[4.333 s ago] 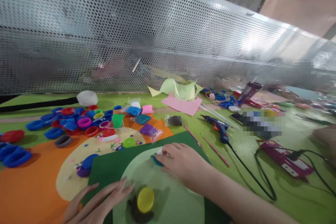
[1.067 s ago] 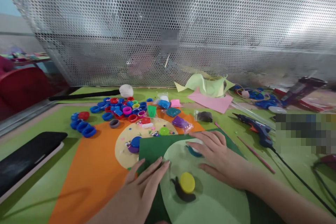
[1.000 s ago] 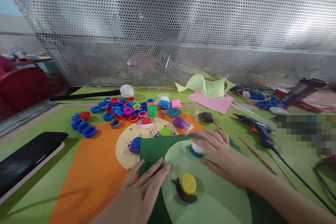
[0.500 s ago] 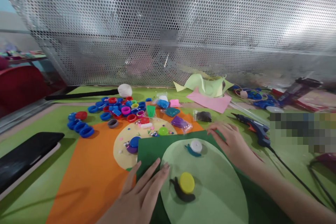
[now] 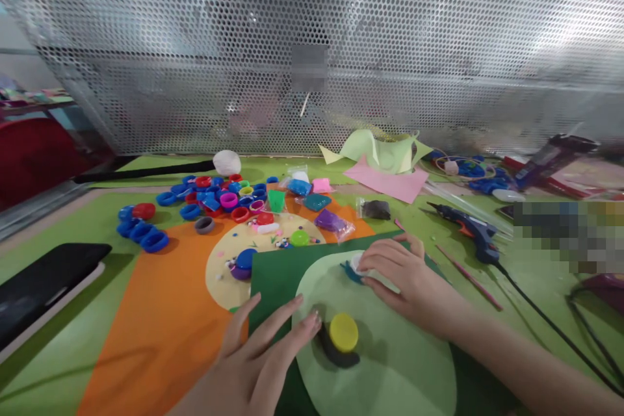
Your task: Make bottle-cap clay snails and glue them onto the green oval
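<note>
My right hand [image 5: 412, 283] has its fingers bent around a white bottle cap [image 5: 356, 261], partly hidden by the fingertips. Curved teal clay [image 5: 349, 272] lies under that cap, making a snail shape. Over the lower left, my left hand [image 5: 258, 357] is spread, its fingertips above the light green paper oval [image 5: 394, 364] and touching or close to the end of a dark clay strip [image 5: 336, 355]. A yellow bottle cap [image 5: 344, 332] sits against this strip. The oval lies on a dark green sheet [image 5: 266, 273].
An orange sheet [image 5: 141, 312] with a decorated cream oval [image 5: 214, 273] lies left. Behind are many bottle caps [image 5: 228, 200] and clay packets [image 5: 331, 222]. A glue gun [image 5: 468, 227] with its cord lies right, a black phone-like object [image 5: 49, 286] far left. Perforated metal [image 5: 205, 78] rises behind.
My right hand has moved left and down onto the white cap, which its fingers now partly cover. My left fingertips have shifted slightly toward the dark clay strip. The view has moved a little.
</note>
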Tool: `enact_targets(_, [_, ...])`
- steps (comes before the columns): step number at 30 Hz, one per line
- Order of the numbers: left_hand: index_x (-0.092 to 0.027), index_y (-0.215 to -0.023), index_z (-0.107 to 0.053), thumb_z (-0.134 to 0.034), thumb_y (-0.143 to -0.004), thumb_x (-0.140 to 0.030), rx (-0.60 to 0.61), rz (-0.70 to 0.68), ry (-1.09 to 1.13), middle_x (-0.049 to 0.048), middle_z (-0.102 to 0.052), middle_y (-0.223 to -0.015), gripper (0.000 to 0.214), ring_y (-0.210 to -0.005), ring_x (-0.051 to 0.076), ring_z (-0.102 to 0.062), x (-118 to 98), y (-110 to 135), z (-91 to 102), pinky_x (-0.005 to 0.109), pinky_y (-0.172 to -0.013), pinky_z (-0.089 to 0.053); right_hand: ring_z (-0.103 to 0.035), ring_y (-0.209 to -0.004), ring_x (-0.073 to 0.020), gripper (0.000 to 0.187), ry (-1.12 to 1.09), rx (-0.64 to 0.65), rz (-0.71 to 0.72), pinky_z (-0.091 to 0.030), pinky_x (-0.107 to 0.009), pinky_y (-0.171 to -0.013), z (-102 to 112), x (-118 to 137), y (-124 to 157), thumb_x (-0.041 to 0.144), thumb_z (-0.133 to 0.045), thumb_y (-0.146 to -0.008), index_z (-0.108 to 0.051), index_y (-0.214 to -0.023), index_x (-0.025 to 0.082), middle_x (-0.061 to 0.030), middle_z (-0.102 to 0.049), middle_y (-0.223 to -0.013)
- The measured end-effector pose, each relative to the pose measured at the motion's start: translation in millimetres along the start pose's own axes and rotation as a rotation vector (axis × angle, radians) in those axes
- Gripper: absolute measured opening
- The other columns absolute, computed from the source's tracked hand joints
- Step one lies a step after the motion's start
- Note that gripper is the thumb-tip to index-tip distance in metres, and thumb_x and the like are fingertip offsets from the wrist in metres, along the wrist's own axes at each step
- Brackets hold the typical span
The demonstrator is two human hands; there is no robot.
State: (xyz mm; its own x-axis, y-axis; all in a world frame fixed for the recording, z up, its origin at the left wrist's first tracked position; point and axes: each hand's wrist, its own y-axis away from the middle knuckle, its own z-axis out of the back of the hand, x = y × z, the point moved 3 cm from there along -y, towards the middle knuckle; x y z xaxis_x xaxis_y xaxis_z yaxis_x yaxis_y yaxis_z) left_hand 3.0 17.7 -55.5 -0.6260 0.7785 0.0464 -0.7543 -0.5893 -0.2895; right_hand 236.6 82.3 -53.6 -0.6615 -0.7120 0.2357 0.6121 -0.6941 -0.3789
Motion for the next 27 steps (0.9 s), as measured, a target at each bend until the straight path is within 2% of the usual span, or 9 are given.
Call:
enact_targets(5, [-0.015, -0.142, -0.023, -0.047, -0.089, -0.054, 0.048, -0.044, -0.010, 0.0037, -0.050, -0.135, 0.070, -0.122, 0.023, -0.050, 0.7, 3.5, -4.2, 0.038, -0.100, -0.041, -0.058, -0.095, -0.0218, 0.015, 0.026, -0.008, -0.010, -0.037, -0.046, -0.089, 2.7, -2.0, -0.9, 0.018, -0.043, -0.092, -0.057, -0.095, 0.020, -0.0060, -0.065, -0.096])
enact_targets(8, [-0.016, -0.140, -0.026, -0.047, -0.090, -0.049, 0.062, -0.029, -0.032, 0.0030, -0.049, -0.136, 0.064, -0.122, 0.022, -0.050, 0.3, 4.6, -3.4, 0.038, -0.099, -0.043, -0.057, -0.095, -0.0219, 0.014, 0.022, 0.002, -0.007, -0.037, -0.047, -0.089, 2.9, -0.6, -1.0, 0.017, -0.043, -0.091, -0.057, -0.095, 0.020, -0.0051, -0.065, -0.096])
enact_targets(16, [-0.015, -0.142, -0.021, -0.045, -0.090, -0.053, 0.075, -0.036, -0.033, 0.0030, -0.049, -0.136, 0.069, -0.122, 0.022, -0.051, 1.3, 2.8, -3.3, 0.038, -0.096, -0.045, -0.057, -0.097, -0.0214, 0.017, 0.039, 0.017, -0.026, -0.041, -0.042, -0.088, 1.7, -2.1, -1.0, 0.017, -0.043, -0.091, -0.058, -0.097, 0.020, -0.0062, -0.064, -0.099])
enact_targets(27, [-0.012, -0.145, 0.007, -0.043, -0.091, -0.049, 0.078, -0.066, -0.085, 0.0030, -0.047, -0.135, 0.082, -0.118, 0.022, -0.054, -1.2, -1.4, 1.5, 0.035, -0.088, -0.049, -0.057, -0.097, -0.0232, 0.018, 0.051, 0.039, -0.057, -0.038, -0.047, -0.090, -0.9, -6.0, -1.5, 0.019, -0.042, -0.092, -0.058, -0.099, 0.019, -0.0081, -0.063, -0.101])
